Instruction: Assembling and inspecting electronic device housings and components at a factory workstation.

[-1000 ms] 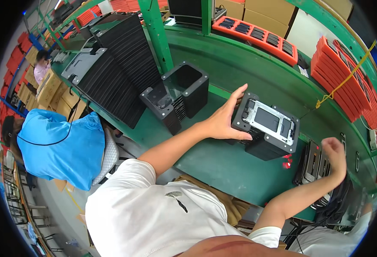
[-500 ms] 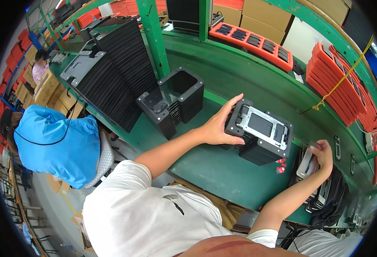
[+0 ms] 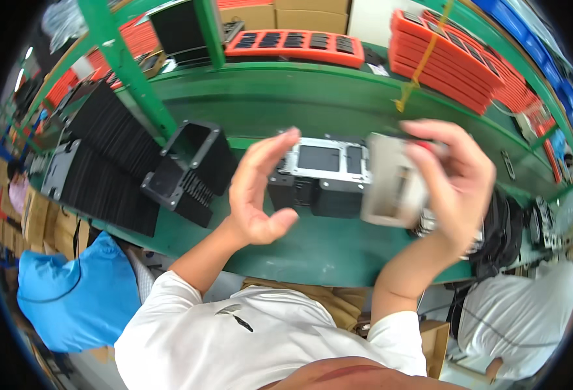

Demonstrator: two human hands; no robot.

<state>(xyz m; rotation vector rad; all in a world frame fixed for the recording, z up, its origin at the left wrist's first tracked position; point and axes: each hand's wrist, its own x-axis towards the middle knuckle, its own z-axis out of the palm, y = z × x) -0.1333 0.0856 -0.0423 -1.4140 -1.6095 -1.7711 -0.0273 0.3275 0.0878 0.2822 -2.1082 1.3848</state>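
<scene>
My left hand is open, its thumb and fingers spread around the left end of a stack of black trays. A silver metal frame with rectangular openings lies on top of that stack. Over the stack's right end, my right hand grips a light grey flat panel, smeared by motion and tilted. Something small and red shows at its fingers, too blurred to name. Whether the panel touches the stack I cannot tell.
Left of the stack stands another black tray stack, with taller stacks beyond. Orange-red trays sit on the shelf behind, more piled at right. A black bag lies at right. People in blue and white flank me.
My right hand has brought the grey panel from the table's right side over to the stack. My left hand has loosened from the stack's left end. The whole view has swung to the right.
</scene>
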